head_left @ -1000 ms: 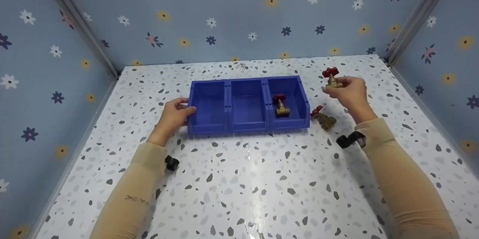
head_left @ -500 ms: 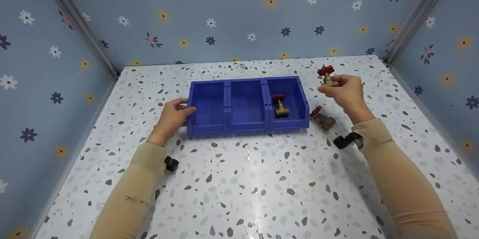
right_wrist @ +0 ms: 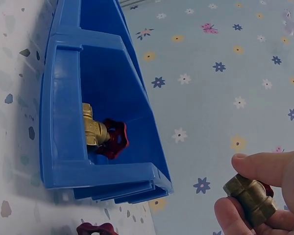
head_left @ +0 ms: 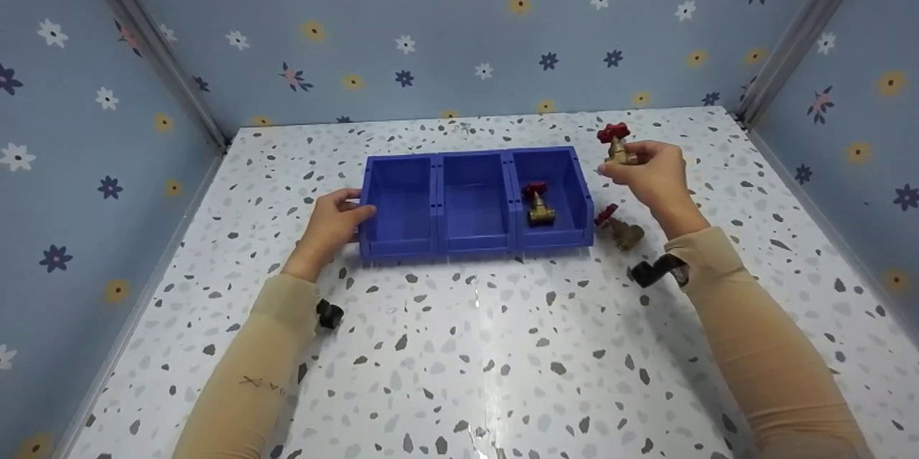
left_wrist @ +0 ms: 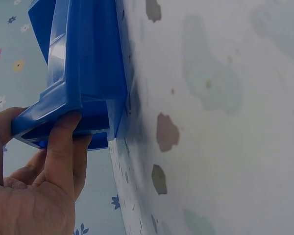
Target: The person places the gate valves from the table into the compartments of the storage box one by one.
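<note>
A brass gate valve [head_left: 619, 151] with a red handwheel is held up in my right hand [head_left: 655, 173], pinched by its body between thumb and fingers. The right wrist view shows this valve [right_wrist: 252, 198] with its handwheel mostly hidden behind it. My left hand [head_left: 332, 225] grips the left side wall of a blue three-compartment bin [head_left: 474, 242], its thumb over the rim and its fingers on the outside [left_wrist: 61, 152]. A second valve [head_left: 540, 209] lies in the right compartment. Just right of the bin, a third valve [head_left: 624, 233] lies on the table.
The white speckled table [head_left: 445, 358] is closed in at the back and both sides by flowered blue walls [head_left: 488, 35]. A metal post [head_left: 804, 35] stands in each back corner. Black camera mounts [head_left: 657, 270] stick out from both wrists.
My right hand has moved a little left with its valve, closer to the bin's right end. The left hand, the bin and the other two valves have stayed where they were.
</note>
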The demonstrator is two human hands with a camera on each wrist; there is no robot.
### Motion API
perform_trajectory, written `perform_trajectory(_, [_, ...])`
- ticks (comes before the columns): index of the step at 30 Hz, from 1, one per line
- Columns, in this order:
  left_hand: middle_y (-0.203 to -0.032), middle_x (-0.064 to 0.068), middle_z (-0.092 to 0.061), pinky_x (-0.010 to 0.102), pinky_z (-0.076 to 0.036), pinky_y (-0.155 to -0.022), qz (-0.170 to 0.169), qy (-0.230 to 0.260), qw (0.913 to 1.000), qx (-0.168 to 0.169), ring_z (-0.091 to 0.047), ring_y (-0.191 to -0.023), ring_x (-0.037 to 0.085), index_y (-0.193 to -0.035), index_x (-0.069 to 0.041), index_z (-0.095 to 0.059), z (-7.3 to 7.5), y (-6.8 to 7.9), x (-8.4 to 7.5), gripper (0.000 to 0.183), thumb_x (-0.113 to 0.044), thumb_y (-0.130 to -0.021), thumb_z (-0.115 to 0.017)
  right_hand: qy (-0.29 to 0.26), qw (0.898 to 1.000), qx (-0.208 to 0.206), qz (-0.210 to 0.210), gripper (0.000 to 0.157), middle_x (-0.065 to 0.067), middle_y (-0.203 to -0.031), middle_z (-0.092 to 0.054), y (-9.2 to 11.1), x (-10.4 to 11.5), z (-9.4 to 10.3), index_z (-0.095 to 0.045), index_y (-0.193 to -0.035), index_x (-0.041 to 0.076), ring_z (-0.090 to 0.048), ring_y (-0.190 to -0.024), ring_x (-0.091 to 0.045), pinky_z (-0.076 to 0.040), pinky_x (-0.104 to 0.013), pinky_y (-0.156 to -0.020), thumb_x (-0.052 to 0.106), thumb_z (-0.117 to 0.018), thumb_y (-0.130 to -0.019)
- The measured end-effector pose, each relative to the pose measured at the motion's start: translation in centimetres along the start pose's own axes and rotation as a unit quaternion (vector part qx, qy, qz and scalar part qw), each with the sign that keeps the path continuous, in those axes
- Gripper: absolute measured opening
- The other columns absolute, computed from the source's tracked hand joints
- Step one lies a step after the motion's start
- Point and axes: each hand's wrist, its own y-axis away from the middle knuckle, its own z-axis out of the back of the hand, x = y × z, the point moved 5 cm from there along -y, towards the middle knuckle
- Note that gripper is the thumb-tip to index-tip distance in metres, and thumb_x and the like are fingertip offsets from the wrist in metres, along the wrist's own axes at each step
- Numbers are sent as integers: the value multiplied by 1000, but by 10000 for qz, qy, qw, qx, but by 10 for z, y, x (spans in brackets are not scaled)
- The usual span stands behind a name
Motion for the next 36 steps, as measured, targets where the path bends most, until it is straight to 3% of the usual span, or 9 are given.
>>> perform_trajectory(12, [-137, 24, -64, 35, -68, -92, 19, 188, 9998, 10, -72, -122, 36, -158, 2, -49, 0, 0, 1, 55, -16, -108, -64, -82, 9999, 66, 98, 64, -15, -130, -68, 1, 5, -13, -61, -144, -4, -69, -95, -8, -60, -14, -79, 19, -89, -91])
perform_trajectory(20, [-142, 28, -63, 39, -67, -97, 64, 85, 9999, -19, -70, -128, 40, -158, 1, -50, 0, 0, 2, 54, -17, -109, -64, -95, 9997, 136, 162, 59, -13, -123, -69, 5, 9, -23, -63, -140, -3, -68, -96, -11, -61, -15, -79, 17, -89, -91])
perform_trajectory(27, [-144, 29, -62, 39, -67, -98, 51, 124, 9999, 5, -68, -130, 42, -160, 0, -49, -1, 0, 1, 56, -17, -109, -64, -8, 9995, 213, 233, 59, -16, -128, -68, 8, 12, -30, -63, -140, -4, -68, -102, -14, -61, -17, -85, 18, -88, -92])
perform_trajectory(33, [-144, 28, -62, 40, -67, -99, 72, 149, 9999, 38, -69, -130, 41, -160, -1, -49, 0, 0, 1, 56, -19, -109, -64, 123, 9995, 252, 137, 58, -17, -133, -67, 9, 16, -36, -62, -140, -1, -66, -112, -21, -61, -33, -104, 21, -88, -93])
perform_trajectory(36, [-145, 28, -62, 38, -67, -98, 80, 159, 9998, 40, -69, -130, 41, -160, -1, -49, 0, 0, 1, 56, -18, -109, -64, 121, 9994, 247, 198, 58, -16, -131, -68, 9, 18, -40, -63, -139, -2, -67, -109, -19, -62, -29, -99, 20, -89, -92])
